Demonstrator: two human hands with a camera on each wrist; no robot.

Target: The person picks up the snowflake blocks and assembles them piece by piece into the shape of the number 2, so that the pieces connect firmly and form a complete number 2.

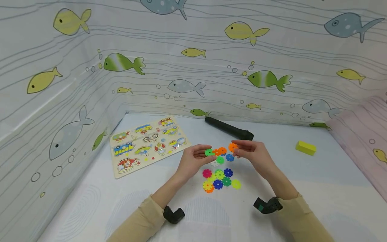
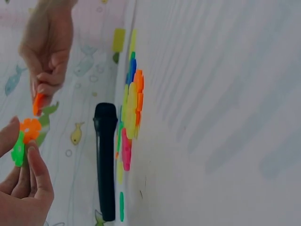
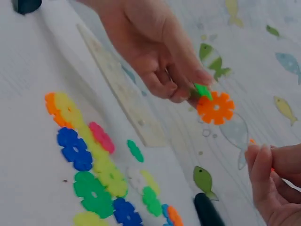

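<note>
My left hand [image 1: 193, 161] pinches a green notched disc [image 2: 18, 149] between thumb and fingers. An orange notched disc [image 3: 215, 108] is joined to it, standing crosswise to the green one. Facing it, my right hand [image 1: 255, 156] pinches a second orange notched disc [image 1: 232, 147] at fingertip height, apart from the joined pair. Both hands are raised above the table. Below them lie several loose discs, among them a pink one [image 1: 207, 173], a dark blue one [image 1: 218, 184] and a dark green one [image 3: 92, 194], some overlapping.
A wooden puzzle board [image 1: 154, 162] with vehicle pictures lies at the back left. Behind the discs is a black microphone [image 1: 226, 127]. A yellow block [image 1: 306, 148] sits to the right. Fish-patterned sheeting [image 1: 169, 67] rises around the table.
</note>
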